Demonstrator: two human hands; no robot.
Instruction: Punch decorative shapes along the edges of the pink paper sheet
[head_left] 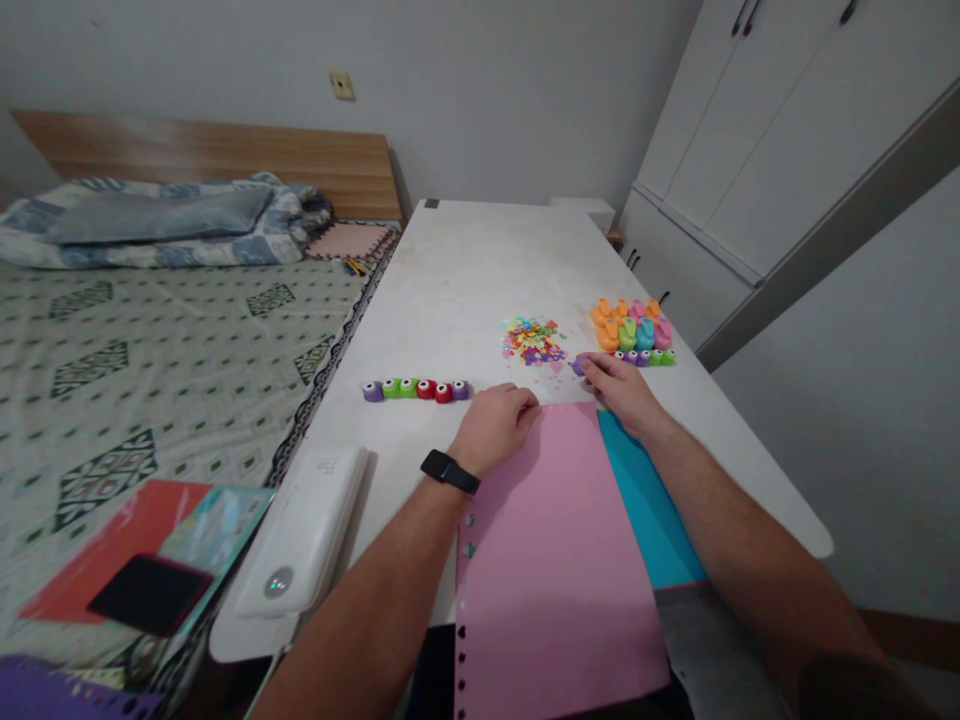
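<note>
A pink sheet of paper point(562, 540) lies in front of me, its near end hanging past the table edge. Small shapes are punched along its left side. My left hand point(495, 428), with a black band on the wrist, pinches the sheet's far left corner. Beyond the sheet's far right corner, my right hand point(621, 390) is closed on a small purple craft punch point(580, 365). Under the pink sheet, a blue sheet point(649, 510) shows on the right. Just left of the purple punch is a pile of colourful paper cut-outs point(534, 340).
A row of small punches point(416, 389) stands on the left of the table point(480, 260). Larger orange, pink, green and blue punches point(628, 325) cluster at the right. A white device point(307, 530) lies at the near left. The bed beside it holds a phone point(150, 594) and coloured sheets.
</note>
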